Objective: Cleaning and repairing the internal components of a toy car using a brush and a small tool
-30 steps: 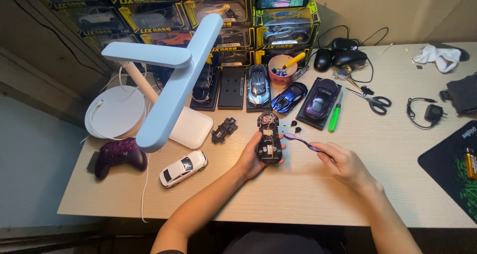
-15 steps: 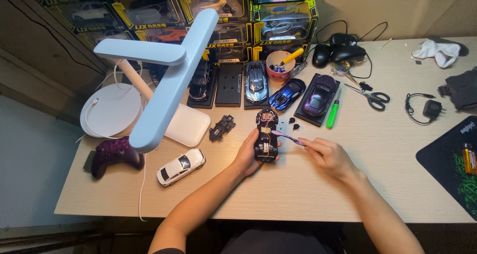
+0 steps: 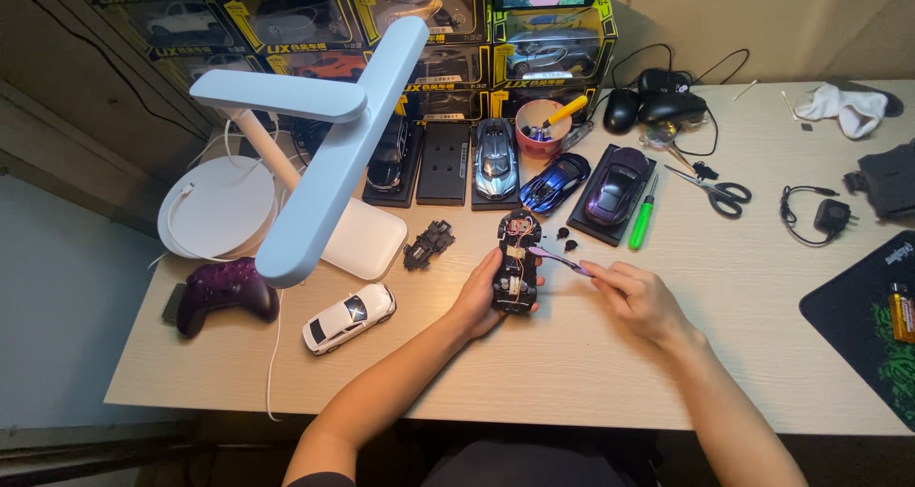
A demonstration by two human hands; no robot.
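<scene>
Cradling the opened toy car chassis (image 3: 516, 264) from below, our left hand (image 3: 484, 296) kept its fingers curled around the black frame, wiring side up, just above the wooden desk (image 3: 534, 363). Our right hand (image 3: 637, 294) pinched a thin purple tool (image 3: 558, 258) between thumb and fingers, its tip resting at the chassis edge. Compared with 1 second earlier, both hands and the chassis sat in nearly the same spot; the tool tip had stayed at the frame, so we judged the probing of the insides to be ongoing, not finished.

Beside the chassis lay a small black car part (image 3: 428, 244) and 2 tiny dark wheels (image 3: 566, 238). A white toy car (image 3: 349, 316) stood near our left forearm, with a dark purple game controller (image 3: 225, 291) further left. A pale blue desk lamp (image 3: 329, 153) arched over its white base. Behind stood a blue toy car (image 3: 555, 181), a purple toy car (image 3: 618, 180) on a black stand, a silver toy car (image 3: 495, 153) and a pink cup (image 3: 539, 129) holding tools. A green screwdriver (image 3: 641, 218), scissors (image 3: 715, 189) and 2 black computer mice (image 3: 658, 101) lay to the right. Boxed model cars (image 3: 429, 30) were stacked against the wall, and a black mouse mat (image 3: 863, 325) covered the desk's right corner.
</scene>
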